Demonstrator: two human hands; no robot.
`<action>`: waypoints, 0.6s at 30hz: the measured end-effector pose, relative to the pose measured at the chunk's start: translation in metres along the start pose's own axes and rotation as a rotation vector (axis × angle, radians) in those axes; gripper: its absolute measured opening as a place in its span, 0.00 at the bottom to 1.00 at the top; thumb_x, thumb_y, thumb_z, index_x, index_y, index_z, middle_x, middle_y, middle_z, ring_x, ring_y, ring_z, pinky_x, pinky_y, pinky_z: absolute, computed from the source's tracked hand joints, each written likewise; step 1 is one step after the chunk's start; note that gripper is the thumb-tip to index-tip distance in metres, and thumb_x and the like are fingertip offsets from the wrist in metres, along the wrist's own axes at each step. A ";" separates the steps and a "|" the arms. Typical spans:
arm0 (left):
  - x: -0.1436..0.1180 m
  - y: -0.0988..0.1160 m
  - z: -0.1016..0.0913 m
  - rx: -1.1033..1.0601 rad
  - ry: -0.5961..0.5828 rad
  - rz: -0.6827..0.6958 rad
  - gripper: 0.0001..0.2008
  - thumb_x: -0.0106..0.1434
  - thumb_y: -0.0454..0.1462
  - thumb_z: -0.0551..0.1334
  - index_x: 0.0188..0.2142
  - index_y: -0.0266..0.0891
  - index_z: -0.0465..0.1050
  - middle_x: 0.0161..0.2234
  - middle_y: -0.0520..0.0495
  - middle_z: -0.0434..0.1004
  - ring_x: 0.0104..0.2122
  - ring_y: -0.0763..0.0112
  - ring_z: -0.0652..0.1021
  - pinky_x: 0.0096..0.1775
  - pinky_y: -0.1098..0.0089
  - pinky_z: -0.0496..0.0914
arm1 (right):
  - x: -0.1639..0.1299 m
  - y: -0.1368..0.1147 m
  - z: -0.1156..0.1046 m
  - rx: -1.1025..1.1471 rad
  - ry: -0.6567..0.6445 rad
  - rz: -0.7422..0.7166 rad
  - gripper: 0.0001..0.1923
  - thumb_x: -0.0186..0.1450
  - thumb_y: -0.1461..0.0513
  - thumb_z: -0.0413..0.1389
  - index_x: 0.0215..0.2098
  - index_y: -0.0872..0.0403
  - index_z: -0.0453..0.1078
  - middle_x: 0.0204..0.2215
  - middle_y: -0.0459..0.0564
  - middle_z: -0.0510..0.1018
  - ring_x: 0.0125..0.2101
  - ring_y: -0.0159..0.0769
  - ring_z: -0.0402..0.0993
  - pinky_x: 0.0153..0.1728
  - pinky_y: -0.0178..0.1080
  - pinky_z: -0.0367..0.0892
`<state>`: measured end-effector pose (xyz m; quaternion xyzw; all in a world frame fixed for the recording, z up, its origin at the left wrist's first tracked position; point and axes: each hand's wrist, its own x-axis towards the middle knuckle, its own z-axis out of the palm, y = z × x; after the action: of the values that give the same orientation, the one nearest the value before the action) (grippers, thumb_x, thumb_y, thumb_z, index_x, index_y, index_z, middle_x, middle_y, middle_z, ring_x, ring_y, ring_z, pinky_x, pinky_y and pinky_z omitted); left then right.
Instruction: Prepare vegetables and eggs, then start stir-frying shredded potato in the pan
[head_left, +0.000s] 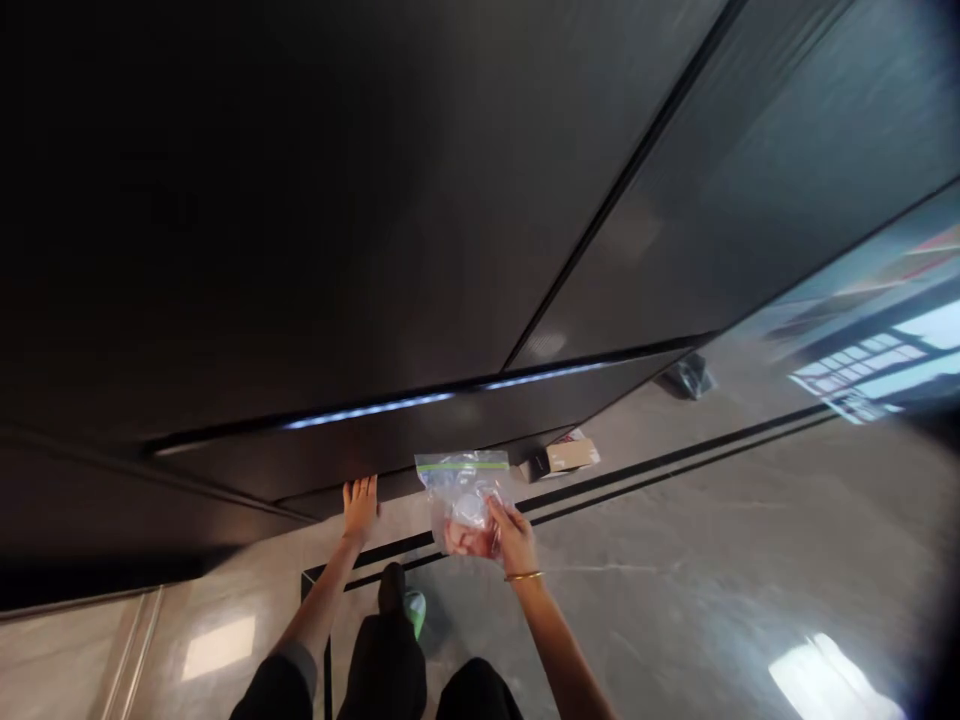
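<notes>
I am looking down along dark, glossy cabinet or fridge fronts toward the floor. My left hand (360, 507) grips the lower edge of a dark drawer front (420, 430) near the floor. My right hand (511, 535) holds a clear zip bag (461, 490) with a green seal strip; pink-red contents show inside it. A gold bangle circles my right wrist. My legs in dark trousers and one foot in a green slipper (412, 608) show below the hands.
Tall dark panels (375, 200) fill the upper view. The floor is glossy grey stone tile (712, 560) with black inlay lines. A small cardboard box (568, 456) and a dark crumpled object (686, 376) lie on the floor by the cabinet base.
</notes>
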<state>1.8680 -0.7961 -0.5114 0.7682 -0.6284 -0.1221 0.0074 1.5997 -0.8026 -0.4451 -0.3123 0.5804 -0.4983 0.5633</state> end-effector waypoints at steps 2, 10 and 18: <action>0.009 -0.001 0.032 0.003 0.175 -0.017 0.22 0.62 0.38 0.52 0.54 0.34 0.64 0.52 0.34 0.68 0.53 0.53 0.66 0.57 0.51 0.48 | 0.022 0.032 0.001 0.097 0.045 0.010 0.18 0.42 0.49 0.65 0.24 0.54 0.76 0.24 0.48 0.79 0.28 0.37 0.74 0.29 0.36 0.70; 0.009 -0.002 0.102 -0.044 0.549 -0.084 0.16 0.63 0.45 0.54 0.41 0.37 0.72 0.39 0.37 0.74 0.42 0.54 0.70 0.46 0.54 0.55 | 0.068 0.087 -0.018 0.396 0.192 -0.249 0.15 0.47 0.53 0.64 0.30 0.52 0.74 0.29 0.44 0.79 0.32 0.34 0.76 0.31 0.35 0.73; -0.062 0.004 0.125 -0.019 0.613 -0.041 0.13 0.63 0.45 0.55 0.36 0.41 0.74 0.34 0.45 0.76 0.38 0.61 0.71 0.44 0.58 0.53 | 0.057 0.052 -0.022 0.505 0.196 -0.308 0.14 0.46 0.59 0.65 0.29 0.57 0.73 0.26 0.43 0.77 0.27 0.28 0.73 0.29 0.31 0.71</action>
<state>1.8284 -0.7188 -0.6210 0.7817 -0.5801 0.1095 0.2012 1.5789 -0.8337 -0.5161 -0.1969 0.4356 -0.7340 0.4824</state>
